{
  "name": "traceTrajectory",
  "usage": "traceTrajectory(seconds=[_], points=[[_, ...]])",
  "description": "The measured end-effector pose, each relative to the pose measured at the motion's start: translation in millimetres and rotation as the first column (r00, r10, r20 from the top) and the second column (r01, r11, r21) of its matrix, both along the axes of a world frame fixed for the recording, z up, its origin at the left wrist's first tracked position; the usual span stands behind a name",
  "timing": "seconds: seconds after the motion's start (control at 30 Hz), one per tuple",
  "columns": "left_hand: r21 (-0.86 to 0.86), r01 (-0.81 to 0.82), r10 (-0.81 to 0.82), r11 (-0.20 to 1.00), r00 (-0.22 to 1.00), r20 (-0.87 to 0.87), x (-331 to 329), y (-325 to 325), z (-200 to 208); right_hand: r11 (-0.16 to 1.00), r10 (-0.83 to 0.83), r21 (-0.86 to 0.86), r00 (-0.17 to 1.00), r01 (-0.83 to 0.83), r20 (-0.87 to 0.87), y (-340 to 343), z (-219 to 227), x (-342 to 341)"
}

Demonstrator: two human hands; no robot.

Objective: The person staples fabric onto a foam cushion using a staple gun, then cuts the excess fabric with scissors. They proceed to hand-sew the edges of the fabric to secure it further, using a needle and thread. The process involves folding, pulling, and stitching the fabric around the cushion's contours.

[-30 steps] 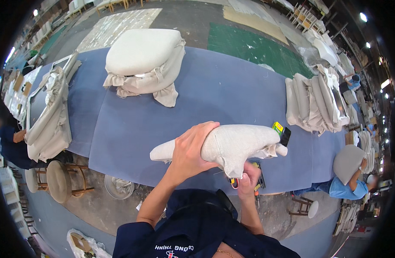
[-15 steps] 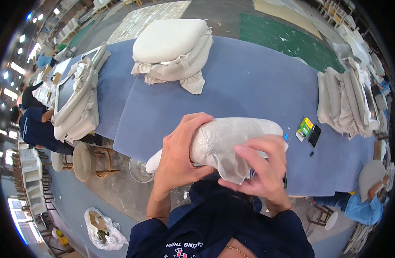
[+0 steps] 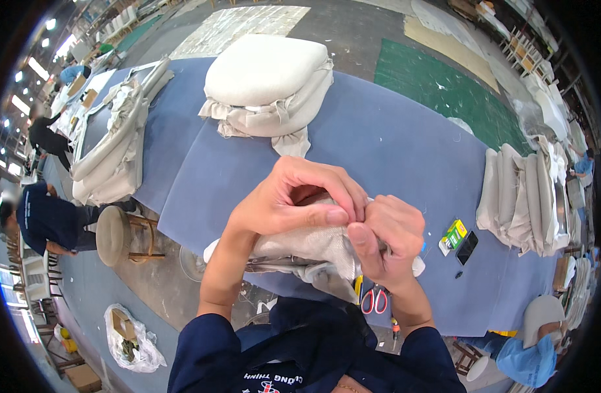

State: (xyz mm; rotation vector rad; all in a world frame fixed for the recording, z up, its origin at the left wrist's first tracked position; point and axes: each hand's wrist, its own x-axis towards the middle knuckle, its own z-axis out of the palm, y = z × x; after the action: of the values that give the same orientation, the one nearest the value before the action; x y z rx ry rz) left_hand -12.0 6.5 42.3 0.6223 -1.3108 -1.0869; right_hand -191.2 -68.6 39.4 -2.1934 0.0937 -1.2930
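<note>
- Beige cushion [image 3: 297,245]: held up before the person, over the near edge of the table [image 3: 412,157].
- Left hand [image 3: 307,196]: arched, thumb and fingertips pinched on the cushion's cloth.
- Right hand [image 3: 391,237]: curled nearly closed, gripping cloth beside them.
- Red-handled scissors [image 3: 381,302]: near the right wrist.

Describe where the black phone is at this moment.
In the head view, the black phone lies on the right part of the blue table, immediately right of the green-and-yellow box and rightward of the right hand.

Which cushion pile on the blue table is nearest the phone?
The right pile; the phone lies near it, far from the left pile and middle pile.
</note>
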Motion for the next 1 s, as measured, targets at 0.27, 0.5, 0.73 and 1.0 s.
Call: traceTrajectory(seconds=[0.27,0.5,0.73,1.0], points=[[0.040,0.009,-0.008,0.999,0.999,-0.035,54,-54,-23,0.985,0.046,0.164,0.999,-0.046,0.009,-56,-27,51],[0.069,-0.093,0.091,0.993,0.996,0.023,57,-59,-27,0.991,-0.042,0.132,0.996,0.032,0.074,-58,-41,64],[-0.433,-0.499,0.660,0.751,0.554,0.507,-12,7,-12,0.991,-0.117,0.075,0.990,0.111,0.080,-38,-43,35],[-0.574,-0.548,0.792,0.608,0.374,0.482,-53,52,-17,0.993,-0.063,-0.088,0.992,0.072,0.106,5,-29,1]])
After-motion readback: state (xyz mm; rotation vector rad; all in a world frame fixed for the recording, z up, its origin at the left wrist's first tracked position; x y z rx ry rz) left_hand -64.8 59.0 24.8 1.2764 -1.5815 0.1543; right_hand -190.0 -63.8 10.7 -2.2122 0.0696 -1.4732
